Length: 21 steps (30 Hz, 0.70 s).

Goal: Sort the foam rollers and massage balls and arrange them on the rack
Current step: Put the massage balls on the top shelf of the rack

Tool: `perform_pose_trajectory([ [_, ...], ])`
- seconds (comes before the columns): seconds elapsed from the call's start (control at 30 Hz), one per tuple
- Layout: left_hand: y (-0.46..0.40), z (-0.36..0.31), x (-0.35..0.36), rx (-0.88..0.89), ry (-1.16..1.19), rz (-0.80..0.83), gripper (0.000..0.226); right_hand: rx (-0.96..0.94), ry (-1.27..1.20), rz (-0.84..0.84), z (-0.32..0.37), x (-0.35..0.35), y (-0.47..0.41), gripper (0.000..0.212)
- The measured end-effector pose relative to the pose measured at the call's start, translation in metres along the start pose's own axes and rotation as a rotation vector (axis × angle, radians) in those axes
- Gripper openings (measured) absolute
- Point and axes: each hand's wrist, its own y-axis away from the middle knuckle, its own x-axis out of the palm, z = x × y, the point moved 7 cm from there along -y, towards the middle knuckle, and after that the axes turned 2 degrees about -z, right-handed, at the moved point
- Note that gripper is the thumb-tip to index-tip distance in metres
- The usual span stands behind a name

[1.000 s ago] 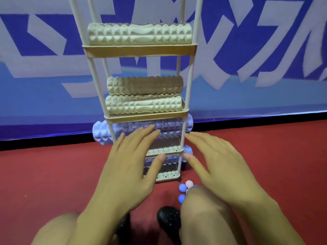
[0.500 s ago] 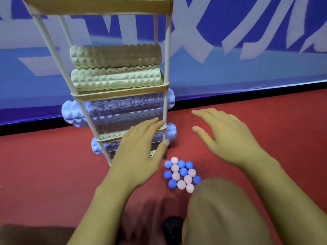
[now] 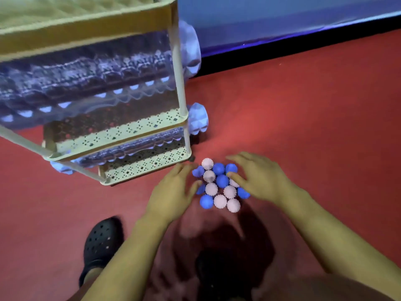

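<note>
A cluster of several spiky massage balls [image 3: 219,186], blue and pale pink, lies on the red floor just right of the rack's front corner. My left hand [image 3: 173,192] rests open at the cluster's left edge, fingers touching the balls. My right hand [image 3: 258,177] is open over the right edge, fingertips on the balls. The cream rack [image 3: 149,164] stands at upper left. Lilac foam rollers [image 3: 86,68] fill its two lower shelves, ends [image 3: 198,121] sticking out on the right. A beige roller [image 3: 54,9] shows on the shelf above.
Red carpet [image 3: 303,127] spreads to the right and front. A blue wall banner [image 3: 282,16] with a black base strip runs along the back. My black clog [image 3: 99,242] is at lower left, and my knee blurs the bottom centre.
The view has tilted down and closer. Both hands have left the rack's lower shelves and come down to the ball cluster on the floor, one on each side.
</note>
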Motion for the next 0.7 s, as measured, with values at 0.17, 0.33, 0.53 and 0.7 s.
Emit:
perform_pose_trajectory([
  [0.17, -0.037, 0.048, 0.076, -0.098, 0.051, 0.155, 0.048, 0.051, -0.02, 0.093, -0.006, 0.07, -0.032, 0.045],
  [0.33, -0.056, 0.079, 0.127, -0.225, 0.156, 0.189, 0.06, 0.125, -0.085, 0.162, -0.007, 0.12, -0.05, 0.046],
  [0.53, -0.057, 0.096, 0.166, -0.317, 0.241, 0.218, 0.059, 0.188, -0.161, 0.15, -0.011, 0.138, -0.048, 0.044],
  [0.7, -0.044, 0.103, 0.162, -0.369, 0.308, 0.104, 0.044, 0.218, -0.208, 0.16, -0.009, 0.147, -0.035, 0.042],
])
